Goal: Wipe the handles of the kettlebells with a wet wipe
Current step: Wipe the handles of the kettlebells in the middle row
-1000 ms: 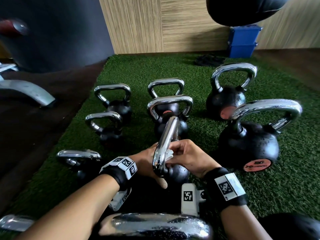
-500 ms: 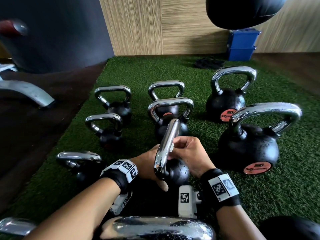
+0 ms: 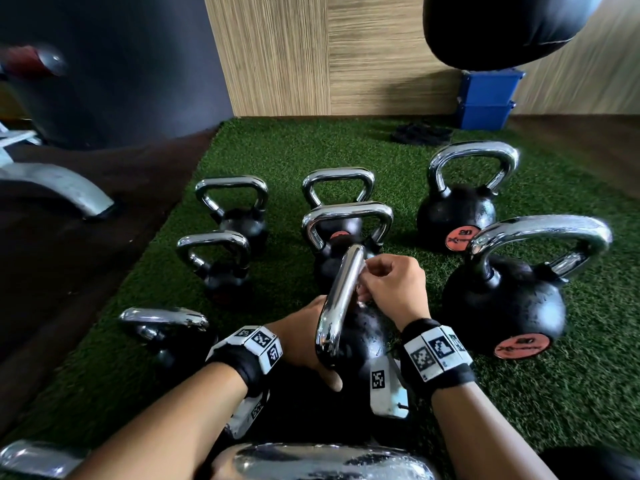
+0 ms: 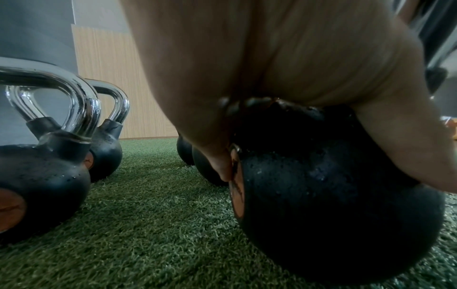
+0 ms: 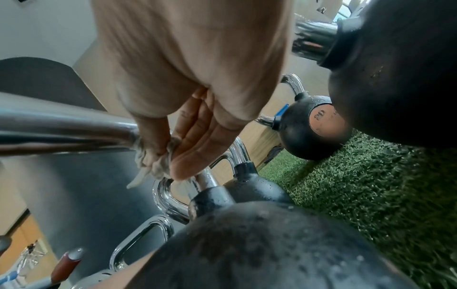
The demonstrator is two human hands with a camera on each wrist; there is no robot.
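Kettlebell (image 3: pixel 360 336) on turf, tilted | left hand (image 3: pixel 299 336) cups ball, fingers curled round | right hand (image 3: pixel 393 289) pinches wipe (image 5: pixel 150 162) against handle (image 3: pixel 341 296) | step: mid-wipe | next, likely: slide along bar, steady pressure

**Kettlebell and wipe on the turf**

A small black kettlebell (image 3: pixel 360 344) sits on green turf, its chrome handle (image 3: pixel 341 299) seen edge-on, rising up and away. A crumpled pale wet wipe (image 5: pixel 158 158) is pressed against the handle's upper right side. Seven more chrome-handled black kettlebells (image 3: pixel 504 299) stand around it.
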